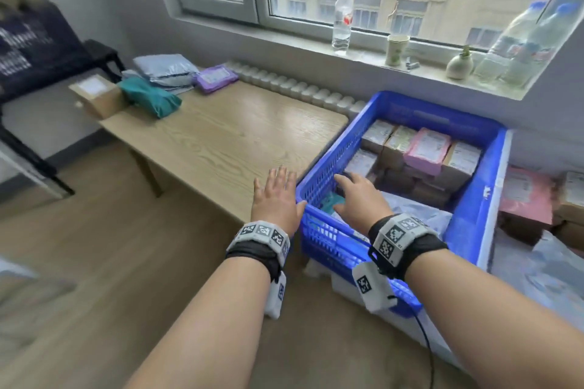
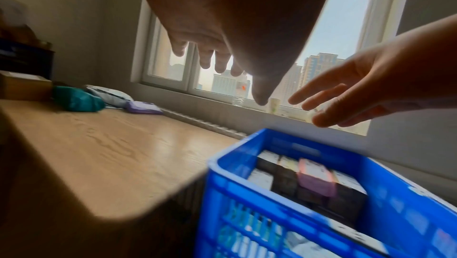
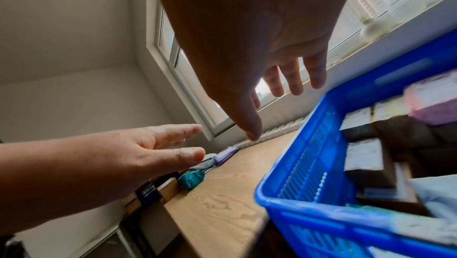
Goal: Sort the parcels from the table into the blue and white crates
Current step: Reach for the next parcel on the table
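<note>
While both my hands are empty, fingers spread and relaxed, my left hand (image 1: 278, 199) hangs over the near right corner of the wooden table (image 1: 221, 142) and my right hand (image 1: 360, 199) over the near left corner of the blue crate (image 1: 474, 224). The step I judge to be in hand is reaching for the next parcel, and those left sit together at the far left end of the table, well apart from my fingers: a cardboard box (image 1: 98, 95), a teal soft parcel (image 1: 150, 96), grey poly mailers (image 1: 166, 68) stacked, and a purple padded parcel (image 1: 216, 76). I would take the box by two flat faces, since it is rigid; the slick, limp mailers want a pinch at one edge or a palm beneath. The crate is slotted hard plastic, packed at its far side with labelled boxes and a pink parcel (image 1: 426, 150). The white crate (image 1: 499, 167) stands just beside it on the right
</note>
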`<state>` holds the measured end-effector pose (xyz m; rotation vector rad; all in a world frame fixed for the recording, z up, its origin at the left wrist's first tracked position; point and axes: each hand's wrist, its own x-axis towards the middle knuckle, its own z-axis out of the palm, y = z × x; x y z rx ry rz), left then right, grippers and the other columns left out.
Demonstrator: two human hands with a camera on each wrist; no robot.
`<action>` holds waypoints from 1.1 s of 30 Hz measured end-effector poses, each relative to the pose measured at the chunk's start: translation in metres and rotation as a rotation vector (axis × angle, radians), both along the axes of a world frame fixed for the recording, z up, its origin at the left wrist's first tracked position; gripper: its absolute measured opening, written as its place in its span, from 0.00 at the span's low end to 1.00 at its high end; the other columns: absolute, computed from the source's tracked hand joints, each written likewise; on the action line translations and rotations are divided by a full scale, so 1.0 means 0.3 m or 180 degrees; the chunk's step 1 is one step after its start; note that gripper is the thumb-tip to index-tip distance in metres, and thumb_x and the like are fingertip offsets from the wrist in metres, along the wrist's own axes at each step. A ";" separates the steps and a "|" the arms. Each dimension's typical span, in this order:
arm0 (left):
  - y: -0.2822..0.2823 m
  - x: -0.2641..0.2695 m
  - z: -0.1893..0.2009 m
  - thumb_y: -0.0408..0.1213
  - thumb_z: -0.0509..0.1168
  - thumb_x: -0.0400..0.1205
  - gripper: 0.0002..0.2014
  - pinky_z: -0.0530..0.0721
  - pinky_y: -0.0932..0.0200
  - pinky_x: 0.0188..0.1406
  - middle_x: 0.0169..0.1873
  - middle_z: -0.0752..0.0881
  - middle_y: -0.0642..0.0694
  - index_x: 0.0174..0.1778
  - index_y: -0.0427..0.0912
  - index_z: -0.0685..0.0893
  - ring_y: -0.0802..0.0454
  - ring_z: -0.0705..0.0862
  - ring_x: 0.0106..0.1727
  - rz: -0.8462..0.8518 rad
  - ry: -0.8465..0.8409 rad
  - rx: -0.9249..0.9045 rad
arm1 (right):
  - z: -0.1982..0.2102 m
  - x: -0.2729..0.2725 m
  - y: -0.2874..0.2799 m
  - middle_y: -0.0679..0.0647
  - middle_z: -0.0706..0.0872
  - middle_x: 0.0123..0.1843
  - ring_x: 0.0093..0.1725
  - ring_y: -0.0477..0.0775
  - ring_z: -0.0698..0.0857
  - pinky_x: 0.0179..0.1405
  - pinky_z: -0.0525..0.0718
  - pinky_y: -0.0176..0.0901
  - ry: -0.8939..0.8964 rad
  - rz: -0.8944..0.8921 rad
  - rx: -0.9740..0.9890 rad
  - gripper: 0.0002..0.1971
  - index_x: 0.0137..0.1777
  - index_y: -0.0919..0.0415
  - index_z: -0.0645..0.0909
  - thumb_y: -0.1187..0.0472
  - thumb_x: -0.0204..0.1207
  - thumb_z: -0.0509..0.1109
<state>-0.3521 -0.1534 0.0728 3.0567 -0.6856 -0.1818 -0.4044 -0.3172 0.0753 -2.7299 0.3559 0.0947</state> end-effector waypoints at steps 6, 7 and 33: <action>0.263 0.110 -0.027 0.56 0.49 0.89 0.36 0.41 0.40 0.85 0.87 0.40 0.48 0.87 0.47 0.40 0.48 0.40 0.87 0.0429 0.0098 -0.0129 | 0.005 0.155 0.254 0.62 0.66 0.80 0.79 0.65 0.67 0.77 0.69 0.54 0.0101 0.0383 -0.0016 0.34 0.83 0.56 0.63 0.56 0.79 0.71; 0.297 0.135 -0.033 0.56 0.49 0.89 0.36 0.41 0.40 0.85 0.87 0.40 0.48 0.87 0.46 0.40 0.48 0.40 0.87 0.0476 0.0123 -0.0139 | 0.004 0.191 0.284 0.62 0.66 0.80 0.79 0.65 0.67 0.76 0.69 0.54 0.0106 0.0465 -0.0029 0.33 0.83 0.56 0.64 0.57 0.79 0.70; 1.063 1.229 -0.038 0.54 0.54 0.88 0.34 0.51 0.44 0.85 0.87 0.50 0.46 0.87 0.46 0.49 0.48 0.49 0.87 0.1302 0.0203 -0.0587 | -0.018 1.461 1.031 0.56 0.58 0.87 0.83 0.59 0.64 0.79 0.70 0.53 0.0184 0.1245 0.0053 0.33 0.85 0.50 0.59 0.55 0.82 0.68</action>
